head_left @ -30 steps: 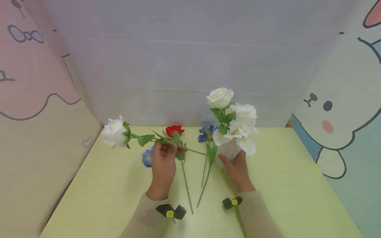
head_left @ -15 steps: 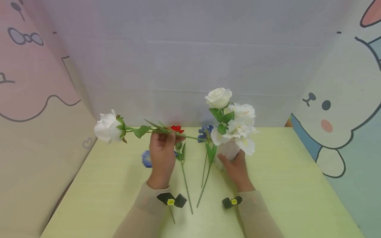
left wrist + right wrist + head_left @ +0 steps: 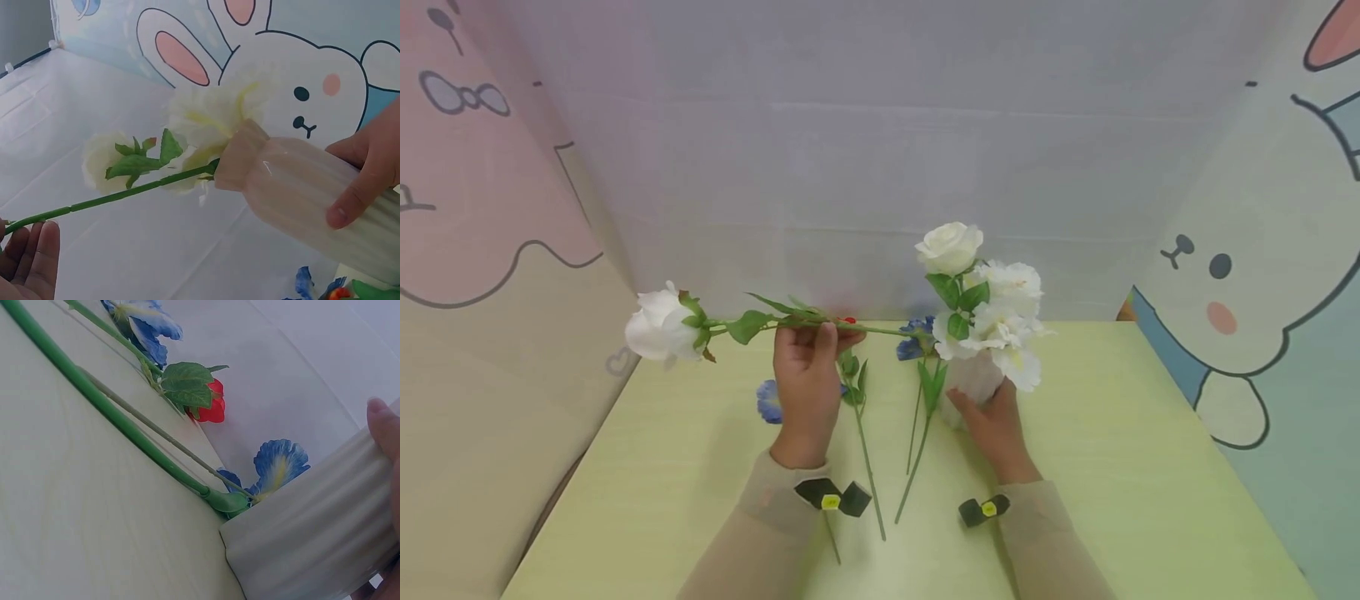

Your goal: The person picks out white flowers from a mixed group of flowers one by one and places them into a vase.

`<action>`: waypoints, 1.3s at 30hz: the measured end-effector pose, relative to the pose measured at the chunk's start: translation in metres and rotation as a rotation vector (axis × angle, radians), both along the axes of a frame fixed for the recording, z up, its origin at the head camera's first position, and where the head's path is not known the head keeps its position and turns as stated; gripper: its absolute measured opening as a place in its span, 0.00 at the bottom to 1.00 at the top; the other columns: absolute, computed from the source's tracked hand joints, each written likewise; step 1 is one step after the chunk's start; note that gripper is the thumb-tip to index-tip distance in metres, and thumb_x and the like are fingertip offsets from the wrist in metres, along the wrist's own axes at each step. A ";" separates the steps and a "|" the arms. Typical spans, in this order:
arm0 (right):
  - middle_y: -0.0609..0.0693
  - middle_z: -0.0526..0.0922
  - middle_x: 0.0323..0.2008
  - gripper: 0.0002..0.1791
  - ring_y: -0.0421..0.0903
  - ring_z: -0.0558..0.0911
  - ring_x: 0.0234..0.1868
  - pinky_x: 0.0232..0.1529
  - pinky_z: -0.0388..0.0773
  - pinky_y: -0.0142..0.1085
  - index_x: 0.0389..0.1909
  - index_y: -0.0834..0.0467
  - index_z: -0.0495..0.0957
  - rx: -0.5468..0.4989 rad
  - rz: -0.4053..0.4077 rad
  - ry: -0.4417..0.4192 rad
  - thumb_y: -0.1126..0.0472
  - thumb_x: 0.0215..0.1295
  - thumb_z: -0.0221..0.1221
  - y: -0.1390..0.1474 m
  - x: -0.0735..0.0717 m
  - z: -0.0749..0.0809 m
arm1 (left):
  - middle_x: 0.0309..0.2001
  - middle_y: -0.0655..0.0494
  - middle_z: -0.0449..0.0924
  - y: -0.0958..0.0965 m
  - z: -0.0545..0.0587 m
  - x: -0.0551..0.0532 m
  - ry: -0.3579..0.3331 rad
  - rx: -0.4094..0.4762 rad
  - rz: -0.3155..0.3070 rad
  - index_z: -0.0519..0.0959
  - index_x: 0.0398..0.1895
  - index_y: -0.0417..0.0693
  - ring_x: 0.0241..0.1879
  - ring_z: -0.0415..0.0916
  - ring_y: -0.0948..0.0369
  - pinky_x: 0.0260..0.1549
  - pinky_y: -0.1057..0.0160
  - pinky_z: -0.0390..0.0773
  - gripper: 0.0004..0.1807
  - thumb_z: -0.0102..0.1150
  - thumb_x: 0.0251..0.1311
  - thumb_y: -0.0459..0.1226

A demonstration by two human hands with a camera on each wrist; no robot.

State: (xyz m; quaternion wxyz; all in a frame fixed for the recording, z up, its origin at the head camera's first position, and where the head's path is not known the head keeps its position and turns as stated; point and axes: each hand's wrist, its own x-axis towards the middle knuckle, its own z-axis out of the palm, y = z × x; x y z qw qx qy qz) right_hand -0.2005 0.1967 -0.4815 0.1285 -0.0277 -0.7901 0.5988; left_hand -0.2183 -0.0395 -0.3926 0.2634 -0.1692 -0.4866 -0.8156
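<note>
My left hand (image 3: 808, 392) pinches the green stem of a white artificial flower (image 3: 658, 325) held almost level, its bloom to the left. The stem's other end points toward the mouth of a white ribbed vase (image 3: 973, 383). In the left wrist view that stem passes close to the vase (image 3: 300, 187) rim; I cannot tell whether its tip is inside. My right hand (image 3: 996, 429) grips the vase around its body. A white rose (image 3: 949, 247) and ruffled white flowers (image 3: 1000, 317) stand in the vase.
On the pale yellow table (image 3: 1112, 467) lie loose flowers. One blue flower (image 3: 767, 402) is left of my left wrist, and another blue flower (image 3: 913, 340) lies beside the vase. A red flower (image 3: 212, 406) shows in the right wrist view. A white backdrop (image 3: 850, 183) stands behind.
My left hand has moved up and slightly left, and the stem has swung from sloping down to nearly level. My right hand and the vase have stayed about where they were.
</note>
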 end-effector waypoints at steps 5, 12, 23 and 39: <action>0.66 0.75 0.52 0.38 0.60 0.77 0.53 0.59 0.72 0.50 0.67 0.70 0.60 -0.013 -0.004 0.016 0.63 0.64 0.71 0.008 -0.011 -0.024 | 0.44 0.37 0.74 0.003 0.000 -0.001 0.027 -0.026 -0.031 0.68 0.53 0.34 0.41 0.83 0.51 0.46 0.49 0.85 0.10 0.53 0.76 0.31; 0.66 0.73 0.55 0.42 0.61 0.76 0.56 0.62 0.71 0.52 0.68 0.69 0.57 0.011 -0.021 -0.049 0.56 0.65 0.72 0.013 -0.017 -0.041 | 0.40 0.49 0.73 0.013 0.001 -0.006 0.163 -0.102 -0.085 0.62 0.50 0.24 0.38 0.83 0.53 0.43 0.52 0.86 0.10 0.48 0.76 0.26; 0.65 0.72 0.56 0.45 0.60 0.75 0.57 0.62 0.71 0.53 0.70 0.67 0.56 0.034 -0.038 -0.055 0.53 0.64 0.72 0.014 -0.017 -0.042 | 0.44 0.50 0.74 0.022 0.011 -0.011 0.260 -0.223 -0.115 0.60 0.51 0.25 0.39 0.81 0.52 0.43 0.53 0.84 0.08 0.41 0.78 0.26; 0.65 0.72 0.55 0.42 0.59 0.75 0.56 0.60 0.71 0.52 0.65 0.67 0.57 0.021 -0.055 -0.020 0.54 0.63 0.73 0.013 -0.017 -0.043 | 0.39 0.44 0.76 0.025 0.050 -0.018 0.125 -0.545 -0.094 0.67 0.49 0.37 0.37 0.82 0.51 0.43 0.52 0.84 0.04 0.43 0.77 0.28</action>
